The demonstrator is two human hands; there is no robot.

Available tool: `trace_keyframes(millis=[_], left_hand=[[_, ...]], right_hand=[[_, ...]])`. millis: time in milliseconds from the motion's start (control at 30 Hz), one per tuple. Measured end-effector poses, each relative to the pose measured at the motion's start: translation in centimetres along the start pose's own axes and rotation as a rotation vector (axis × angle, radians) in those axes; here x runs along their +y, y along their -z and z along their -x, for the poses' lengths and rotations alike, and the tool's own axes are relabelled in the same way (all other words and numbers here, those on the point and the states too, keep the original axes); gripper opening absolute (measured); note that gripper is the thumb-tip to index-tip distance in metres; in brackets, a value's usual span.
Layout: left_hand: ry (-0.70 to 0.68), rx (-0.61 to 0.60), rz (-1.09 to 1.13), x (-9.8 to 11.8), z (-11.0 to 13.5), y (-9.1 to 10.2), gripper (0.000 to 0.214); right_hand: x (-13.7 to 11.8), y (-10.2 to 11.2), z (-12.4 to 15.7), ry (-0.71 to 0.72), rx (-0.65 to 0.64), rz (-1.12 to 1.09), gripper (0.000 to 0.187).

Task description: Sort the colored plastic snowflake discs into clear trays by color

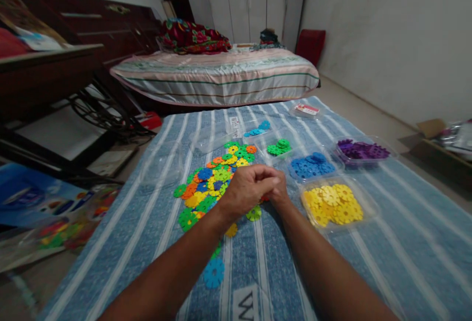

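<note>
My left hand [248,187] and my right hand [279,193] meet over the near edge of a pile of mixed snowflake discs [216,178] on a blue striped cloth [387,252]. Both hands have their fingers curled together, pinched on something small that the fingers hide; a bit of orange shows under them. A green disc [253,213] and a yellow disc [231,230] lie just below the hands. A blue disc [214,272] lies nearer to me by my left forearm.
Clear trays to the right hold sorted discs: yellow [334,205], blue [309,166], purple [361,150], green [279,147], light blue [258,129]. An empty clear tray [162,166] sits left. A striped mattress [217,75] lies beyond, dark furniture [44,85] at left.
</note>
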State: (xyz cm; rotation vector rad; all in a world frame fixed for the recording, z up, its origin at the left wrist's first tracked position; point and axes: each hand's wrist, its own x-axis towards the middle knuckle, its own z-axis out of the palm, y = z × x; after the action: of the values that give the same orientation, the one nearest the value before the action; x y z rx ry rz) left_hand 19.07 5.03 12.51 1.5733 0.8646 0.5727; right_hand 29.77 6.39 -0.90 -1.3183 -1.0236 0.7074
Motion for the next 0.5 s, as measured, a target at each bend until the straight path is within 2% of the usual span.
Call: trace_keyframes(millis=[133, 267, 367, 500], left_hand=[[0.117, 0.015, -0.277, -2.7, 3.0, 4.2, 0.020], [0.252, -0.124, -0.491, -4.6, 6.7, 8.1, 0.024], [0.306, -0.217, -0.625, -5.4, 9.2, 9.0, 0.025], [0.343, -0.275, -0.831, -5.7, 11.5, 8.1, 0.018]], right_hand=[[-0.5, -0.2, 0.1, -0.002, 0.038, 0.013, 0.052], [-0.8, -0.2, 0.3, -0.003, 0.051, 0.014, 0.053], [-0.8, 0.0, 0.4, 0.005, 0.054, 0.025, 0.053], [-0.7, 0.4, 0.5, 0.014, 0.040, 0.028, 0.053]])
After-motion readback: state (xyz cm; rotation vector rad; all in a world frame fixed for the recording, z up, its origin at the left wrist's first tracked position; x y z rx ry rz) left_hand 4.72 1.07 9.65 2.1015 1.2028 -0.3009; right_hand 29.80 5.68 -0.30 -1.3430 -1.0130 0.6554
